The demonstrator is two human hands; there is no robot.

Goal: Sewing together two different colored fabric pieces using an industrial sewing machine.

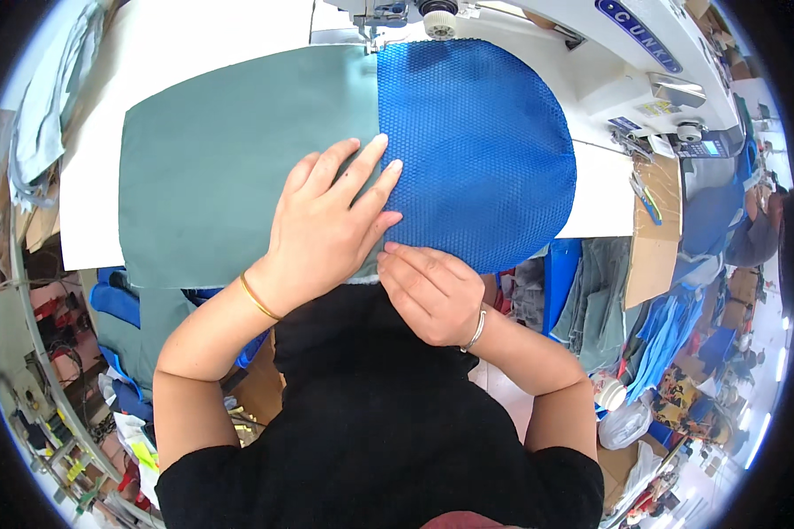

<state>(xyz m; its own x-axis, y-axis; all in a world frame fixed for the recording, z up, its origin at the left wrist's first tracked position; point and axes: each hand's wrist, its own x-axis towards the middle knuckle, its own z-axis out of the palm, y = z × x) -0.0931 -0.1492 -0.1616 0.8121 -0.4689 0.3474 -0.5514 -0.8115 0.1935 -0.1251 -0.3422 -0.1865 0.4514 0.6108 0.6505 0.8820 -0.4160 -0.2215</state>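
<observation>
Where the cloth lies: flat on the white bench [93, 212] in my feed, with a grey-green panel [220, 167] on the nine o'clock side and a blue mesh panel [485, 150] on the three o'clock side.
Long axis: from nine to three o'clock across both panels; I see the mesh's broad, rounded end pointing at three, and the green's flatter, cornered end at nine.
Meeting line [379, 97]: from twelve to six o'clock, its twelve o'clock end right at the presser foot [372, 40].
Left hand [326, 220]: grip released, palm down on the green, fingertips toward one o'clock, reaching across onto the mesh.
Right hand [434, 293]: bent fingers at the six o'clock end of the meeting line, pointing toward ten; its thumb is hidden, so I cannot tell whether the grip pinches the cloth.
Edges: the green's six o'clock edge runs past the bench's near edge; its twelve o'clock edge curves down toward nine.
Room: I have white bench from nine to eleven o'clock, and a narrower strip at three, bounded by cardboard [651, 242] carrying snips [647, 198]; the sewing machine [631, 84] closes off one to two.
</observation>
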